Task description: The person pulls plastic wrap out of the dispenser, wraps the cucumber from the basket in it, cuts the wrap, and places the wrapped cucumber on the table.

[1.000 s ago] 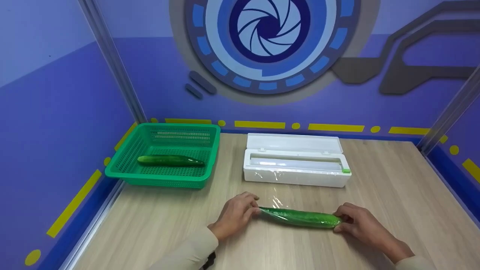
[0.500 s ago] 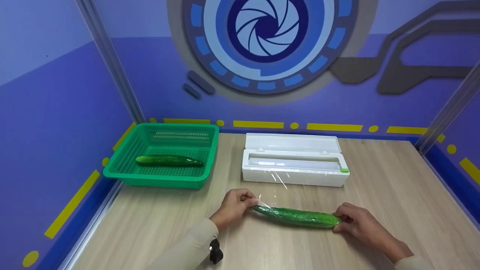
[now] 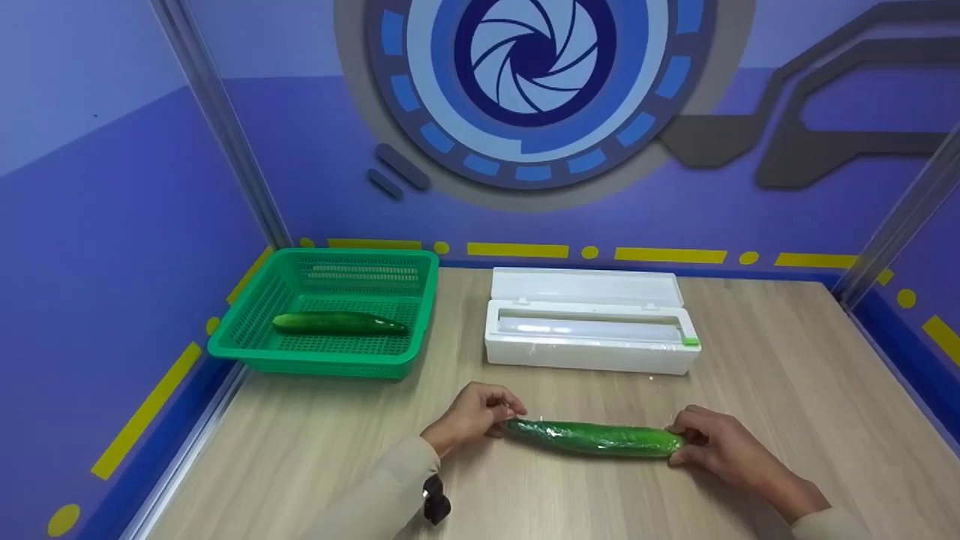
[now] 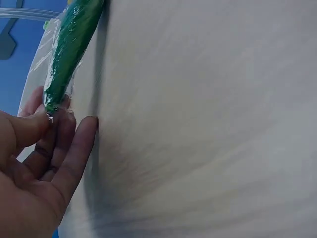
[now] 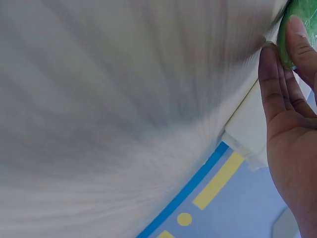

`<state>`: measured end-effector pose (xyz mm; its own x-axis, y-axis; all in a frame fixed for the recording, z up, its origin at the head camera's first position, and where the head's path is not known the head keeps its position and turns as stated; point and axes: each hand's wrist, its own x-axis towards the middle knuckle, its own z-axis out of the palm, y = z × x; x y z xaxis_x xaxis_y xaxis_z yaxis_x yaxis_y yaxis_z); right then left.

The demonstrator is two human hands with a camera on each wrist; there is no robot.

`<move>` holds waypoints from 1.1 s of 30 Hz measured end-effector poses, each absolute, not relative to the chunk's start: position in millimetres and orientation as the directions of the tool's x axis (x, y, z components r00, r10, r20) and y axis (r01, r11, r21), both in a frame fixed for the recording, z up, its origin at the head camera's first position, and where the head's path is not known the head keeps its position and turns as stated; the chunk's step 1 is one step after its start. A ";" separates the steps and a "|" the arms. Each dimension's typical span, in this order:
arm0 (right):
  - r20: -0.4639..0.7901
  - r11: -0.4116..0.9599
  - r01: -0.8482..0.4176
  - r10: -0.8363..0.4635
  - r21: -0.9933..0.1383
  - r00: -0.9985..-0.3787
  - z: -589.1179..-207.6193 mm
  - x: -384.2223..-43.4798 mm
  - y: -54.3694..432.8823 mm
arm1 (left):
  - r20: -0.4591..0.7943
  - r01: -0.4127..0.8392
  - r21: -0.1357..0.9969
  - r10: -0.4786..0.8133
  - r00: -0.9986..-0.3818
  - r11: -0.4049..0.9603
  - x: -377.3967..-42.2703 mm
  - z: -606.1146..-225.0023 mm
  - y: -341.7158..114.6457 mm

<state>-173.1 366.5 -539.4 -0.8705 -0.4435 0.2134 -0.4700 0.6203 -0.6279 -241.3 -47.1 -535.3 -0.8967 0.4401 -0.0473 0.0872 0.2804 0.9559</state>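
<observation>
A cucumber (image 3: 600, 439) wrapped in glossy clear plastic film lies lengthwise between both hands, low over the wooden table. My left hand (image 3: 476, 415) pinches its darker, narrow end. In the left wrist view, the left thumb and fingers hold the tip, with loose film (image 4: 55, 49) along the cucumber's side. At the paler end, my right hand (image 3: 724, 446) grips the cucumber between thumb and fingers, as the right wrist view also shows. Beyond them stands a white cling film box (image 3: 589, 356), its lid raised and a film roll (image 3: 592, 328) inside. Whether film still links roll and cucumber, I cannot tell.
A green plastic basket (image 3: 322, 365) stands at the back left, with another shiny cucumber (image 3: 337, 322) lying in it. Blue-purple panels (image 3: 135, 262) enclose the wooden table (image 3: 360, 450) at the back and sides. A small green piece (image 3: 690, 342) sits on the box's right end.
My left hand shifted slightly up, then back down, at the cucumber's narrow end. Film glints between box and cucumber have mostly faded. The right hand keeps its grip, nearly still.
</observation>
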 end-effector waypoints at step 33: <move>0.136 0.606 -0.387 -0.418 -0.695 -0.898 -534.3 -176.8 367.0 | 0.234 0.488 0.706 0.481 -0.845 0.513 -236.5 -542.0 -38.4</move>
<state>-176.8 367.0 -534.3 -0.8983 -0.4178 0.1360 -0.3871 0.6059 -0.6951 -236.5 -38.4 -542.0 -0.8448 0.4810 0.2344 0.4881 0.5133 0.7059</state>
